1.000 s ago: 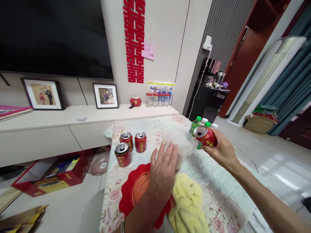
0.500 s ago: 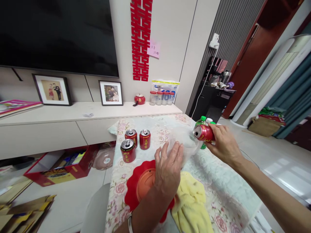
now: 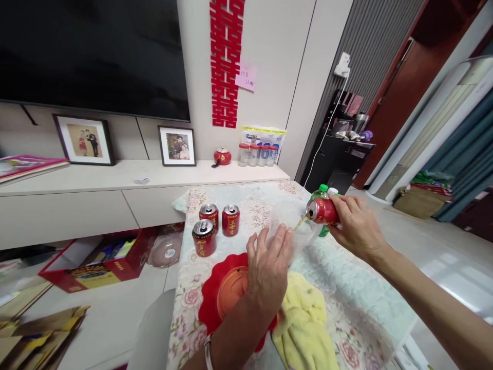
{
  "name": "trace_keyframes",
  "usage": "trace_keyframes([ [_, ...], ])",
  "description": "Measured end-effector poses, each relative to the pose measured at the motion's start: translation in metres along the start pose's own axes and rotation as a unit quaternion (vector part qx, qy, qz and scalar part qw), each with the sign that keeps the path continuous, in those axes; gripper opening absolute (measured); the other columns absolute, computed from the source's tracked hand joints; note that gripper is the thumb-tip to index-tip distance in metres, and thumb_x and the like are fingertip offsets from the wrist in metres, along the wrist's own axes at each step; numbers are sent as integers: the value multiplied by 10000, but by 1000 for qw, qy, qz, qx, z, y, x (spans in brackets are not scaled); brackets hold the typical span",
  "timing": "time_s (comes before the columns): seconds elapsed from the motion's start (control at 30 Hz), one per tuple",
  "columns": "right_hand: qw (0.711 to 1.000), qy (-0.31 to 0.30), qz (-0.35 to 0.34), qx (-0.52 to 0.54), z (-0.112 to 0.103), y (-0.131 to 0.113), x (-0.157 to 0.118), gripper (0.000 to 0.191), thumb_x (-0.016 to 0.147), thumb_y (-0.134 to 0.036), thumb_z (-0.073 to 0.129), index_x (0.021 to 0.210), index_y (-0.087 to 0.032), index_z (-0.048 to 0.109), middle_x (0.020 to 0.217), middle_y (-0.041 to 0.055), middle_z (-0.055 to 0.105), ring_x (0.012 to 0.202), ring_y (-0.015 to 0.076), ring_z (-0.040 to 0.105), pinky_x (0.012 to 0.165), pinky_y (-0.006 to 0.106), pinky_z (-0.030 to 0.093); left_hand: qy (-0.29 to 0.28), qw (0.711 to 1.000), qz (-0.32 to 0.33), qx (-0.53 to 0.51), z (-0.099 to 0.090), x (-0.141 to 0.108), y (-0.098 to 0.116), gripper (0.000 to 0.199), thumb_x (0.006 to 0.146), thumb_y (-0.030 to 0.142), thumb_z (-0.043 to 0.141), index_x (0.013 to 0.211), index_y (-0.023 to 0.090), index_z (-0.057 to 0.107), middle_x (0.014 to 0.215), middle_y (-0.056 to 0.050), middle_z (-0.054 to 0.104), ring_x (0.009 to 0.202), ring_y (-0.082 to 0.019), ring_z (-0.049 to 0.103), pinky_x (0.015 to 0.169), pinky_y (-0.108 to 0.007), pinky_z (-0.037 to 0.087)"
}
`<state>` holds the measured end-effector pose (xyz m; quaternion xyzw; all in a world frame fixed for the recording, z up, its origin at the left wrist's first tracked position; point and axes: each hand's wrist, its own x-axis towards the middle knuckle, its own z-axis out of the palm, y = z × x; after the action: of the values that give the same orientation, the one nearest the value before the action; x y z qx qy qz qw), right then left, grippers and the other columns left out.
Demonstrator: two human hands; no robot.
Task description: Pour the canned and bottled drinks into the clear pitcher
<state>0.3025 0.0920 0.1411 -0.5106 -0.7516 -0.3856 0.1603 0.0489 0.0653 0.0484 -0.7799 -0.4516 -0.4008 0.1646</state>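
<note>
My right hand (image 3: 356,223) grips a red can (image 3: 322,211) tilted on its side, its opening facing left, and a stream of brown liquid runs out of it. Below the stream is a translucent plastic container (image 3: 283,218). My left hand (image 3: 269,262) lies against the near side of this container with its fingers spread, hiding part of it. Three red cans stand upright at the table's left: one in front (image 3: 204,238), one behind it (image 3: 210,213) and one to the right (image 3: 230,221).
Under my left forearm lies a red scalloped dish (image 3: 210,288). A yellow cloth (image 3: 304,318) is on the flowered tablecloth (image 3: 192,303). Green-capped bottles (image 3: 320,191) stand behind the held can. Beyond the table runs a white cabinet (image 3: 127,172) with framed photos and jars.
Brown liquid now pours from the can in my right hand, where none showed before. My left hand has stayed at the container. The view has shifted slightly.
</note>
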Motion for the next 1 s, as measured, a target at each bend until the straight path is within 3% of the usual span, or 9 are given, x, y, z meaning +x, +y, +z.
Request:
trace_keyframes([
  [0.63, 998, -3, -40, -54, -11, -4, 11, 470, 881, -198, 679, 1330, -76, 611, 1202, 189, 741, 1067, 353, 617, 800, 415, 458, 1, 1000, 6, -3, -1, -1, 1, 498, 974, 52, 522, 1430, 213, 643, 1511, -11, 663, 1241, -321, 622, 1015, -541, 504],
  [1.0, 995, -9, -69, -75, -16, -5, 16, 447, 901, -150, 641, 1344, -103, 603, 1226, 157, 745, 1117, 345, 617, 891, 426, 436, -14, 1000, 6, 12, -1, -2, 1, 532, 971, 56, 534, 1467, 230, 614, 1503, -38, 666, 1246, -303, 623, 1032, -528, 516],
])
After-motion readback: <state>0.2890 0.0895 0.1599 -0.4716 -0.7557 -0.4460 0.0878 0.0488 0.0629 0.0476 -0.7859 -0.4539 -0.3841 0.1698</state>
